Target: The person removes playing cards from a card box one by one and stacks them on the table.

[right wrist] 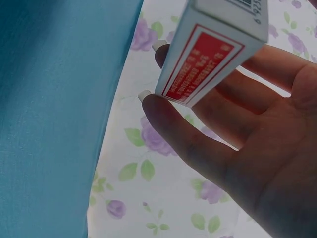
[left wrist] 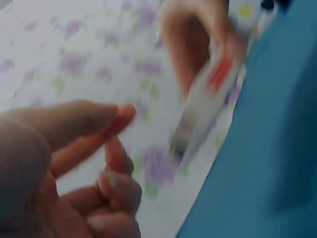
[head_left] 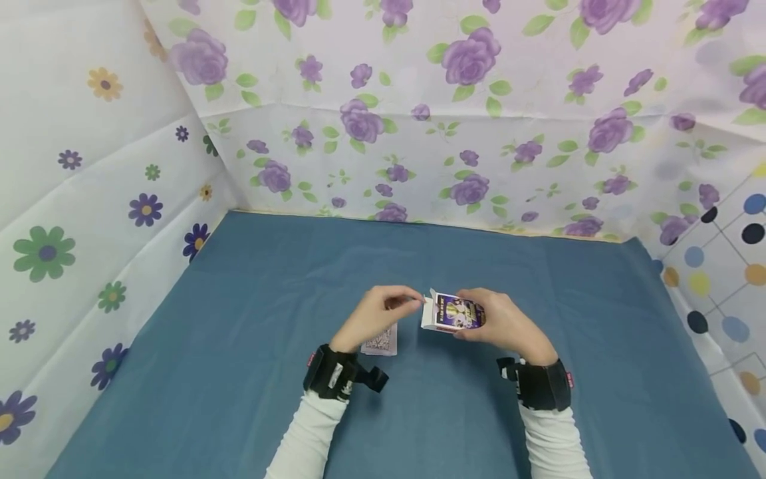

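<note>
My right hand (head_left: 505,322) grips a playing-card box (head_left: 457,313) above the table, thumb on the near side and fingers on the far side. The box has a dark purple front with a gold picture, and its white end flap (head_left: 428,313) stands open toward the left. A red printed panel (right wrist: 203,64) marks its narrow side in the right wrist view. My left hand (head_left: 377,316) is beside the open end; in the left wrist view its thumb and index tips come together, apart from the box. Under this hand a stack of playing cards (head_left: 381,342) lies patterned back up, partly hidden.
A blue cloth (head_left: 239,372) covers the table. Flowered sheets (head_left: 389,120) hang as walls behind it and at the left, with a dotted sheet (head_left: 718,286) on the right. Black straps (head_left: 544,386) wrap both wrists over white sleeves.
</note>
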A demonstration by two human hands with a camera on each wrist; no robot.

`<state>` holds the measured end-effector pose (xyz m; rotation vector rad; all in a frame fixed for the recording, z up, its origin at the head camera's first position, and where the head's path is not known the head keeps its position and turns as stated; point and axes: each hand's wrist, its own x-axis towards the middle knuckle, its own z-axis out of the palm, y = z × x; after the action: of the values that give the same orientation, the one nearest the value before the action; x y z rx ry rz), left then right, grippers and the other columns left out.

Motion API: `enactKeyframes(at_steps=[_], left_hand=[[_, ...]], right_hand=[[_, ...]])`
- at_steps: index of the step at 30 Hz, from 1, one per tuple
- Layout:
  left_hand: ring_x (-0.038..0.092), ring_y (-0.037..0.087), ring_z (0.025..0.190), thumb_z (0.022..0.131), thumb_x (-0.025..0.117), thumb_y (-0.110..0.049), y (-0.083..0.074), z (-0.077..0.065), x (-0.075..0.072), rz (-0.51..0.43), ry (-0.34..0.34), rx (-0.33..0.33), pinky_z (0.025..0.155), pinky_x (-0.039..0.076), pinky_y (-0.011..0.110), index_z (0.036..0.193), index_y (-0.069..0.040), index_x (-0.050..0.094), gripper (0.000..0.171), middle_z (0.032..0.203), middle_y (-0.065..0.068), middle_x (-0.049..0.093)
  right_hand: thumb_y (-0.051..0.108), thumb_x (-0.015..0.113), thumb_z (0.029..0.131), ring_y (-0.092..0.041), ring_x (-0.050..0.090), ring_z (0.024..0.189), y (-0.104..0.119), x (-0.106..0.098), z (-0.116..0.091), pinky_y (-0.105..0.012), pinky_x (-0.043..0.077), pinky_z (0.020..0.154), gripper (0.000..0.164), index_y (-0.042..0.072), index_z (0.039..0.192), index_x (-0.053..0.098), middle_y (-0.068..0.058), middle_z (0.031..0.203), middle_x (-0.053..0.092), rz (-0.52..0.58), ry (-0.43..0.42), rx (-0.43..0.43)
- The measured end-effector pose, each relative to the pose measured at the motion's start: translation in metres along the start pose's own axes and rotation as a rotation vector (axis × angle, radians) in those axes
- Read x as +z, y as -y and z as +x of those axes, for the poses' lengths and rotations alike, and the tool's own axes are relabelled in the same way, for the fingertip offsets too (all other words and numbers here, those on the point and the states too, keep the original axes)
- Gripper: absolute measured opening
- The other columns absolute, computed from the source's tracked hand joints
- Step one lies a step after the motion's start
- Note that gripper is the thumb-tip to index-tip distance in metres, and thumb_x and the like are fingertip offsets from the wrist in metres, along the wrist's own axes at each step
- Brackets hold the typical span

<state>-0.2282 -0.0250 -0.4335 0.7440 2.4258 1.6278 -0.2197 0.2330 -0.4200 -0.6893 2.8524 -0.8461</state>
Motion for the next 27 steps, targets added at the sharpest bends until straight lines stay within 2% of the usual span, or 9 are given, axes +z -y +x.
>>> enactKeyframes(at_steps=[2,4,7,10,16,21,27], left_hand=[[0.052,0.021,0.068,0.098,0.058,-0.022,-0.008,0.000,0.009,0.023,0.020,-0.005,0.063,0.039,0.024,0.110,-0.010,0.071,0.021,0.093,0.011,0.068],[0.050,0.013,0.064,0.098,0.059,-0.020,-0.012,0.000,0.017,0.065,-0.008,-0.039,0.061,0.039,0.023,0.105,-0.009,0.072,0.019,0.086,0.009,0.067],[0.048,0.009,0.061,0.095,0.062,-0.018,-0.011,0.000,0.026,0.085,-0.059,-0.105,0.059,0.038,0.023,0.097,-0.007,0.072,0.015,0.075,0.005,0.063],[0.044,0.010,0.056,0.093,0.065,-0.016,-0.008,-0.001,0.029,0.063,-0.067,-0.161,0.056,0.035,0.023,0.089,-0.006,0.071,0.013,0.066,0.003,0.055],[0.031,0.010,0.047,0.090,0.063,-0.007,-0.006,-0.004,0.023,-0.047,0.034,-0.236,0.051,0.028,0.023,0.081,-0.001,0.070,0.013,0.055,-0.002,0.040],[0.030,0.009,0.047,0.086,0.063,-0.002,-0.004,-0.002,0.017,-0.125,0.079,-0.284,0.050,0.027,0.025,0.081,0.001,0.073,0.012,0.055,0.000,0.046],[0.029,0.009,0.048,0.088,0.067,-0.007,0.000,0.002,0.013,-0.166,0.103,-0.303,0.050,0.026,0.025,0.076,0.002,0.070,0.015,0.063,0.002,0.052]], right_hand=[[0.020,0.083,0.076,-0.018,0.060,0.090,0.002,0.000,0.000,-0.033,0.049,0.074,0.062,0.000,0.129,0.057,-0.016,0.118,0.064,0.004,-0.002,-0.011],[0.020,0.083,0.076,-0.018,0.060,0.090,0.005,0.000,0.000,-0.032,0.049,0.074,0.062,0.000,0.130,0.057,-0.016,0.119,0.064,0.008,-0.001,-0.017],[0.019,0.082,0.077,-0.019,0.060,0.091,0.009,0.000,-0.001,-0.033,0.050,0.074,0.062,0.000,0.130,0.056,-0.016,0.121,0.063,0.013,0.007,-0.016],[0.018,0.082,0.077,-0.020,0.060,0.093,0.014,0.001,-0.001,-0.033,0.050,0.076,0.062,0.000,0.131,0.056,-0.017,0.122,0.062,0.010,0.016,-0.023],[0.018,0.083,0.076,-0.021,0.060,0.099,0.023,0.005,0.000,-0.035,0.051,0.078,0.062,0.001,0.130,0.057,-0.015,0.124,0.062,0.002,0.015,-0.065],[0.017,0.083,0.076,-0.022,0.060,0.100,0.024,0.006,0.000,-0.035,0.051,0.079,0.062,0.002,0.130,0.057,-0.015,0.125,0.062,0.004,0.018,-0.078],[0.018,0.082,0.076,-0.021,0.060,0.099,0.021,0.006,0.001,-0.034,0.051,0.078,0.063,0.002,0.131,0.056,-0.015,0.126,0.061,0.004,0.021,-0.068]])
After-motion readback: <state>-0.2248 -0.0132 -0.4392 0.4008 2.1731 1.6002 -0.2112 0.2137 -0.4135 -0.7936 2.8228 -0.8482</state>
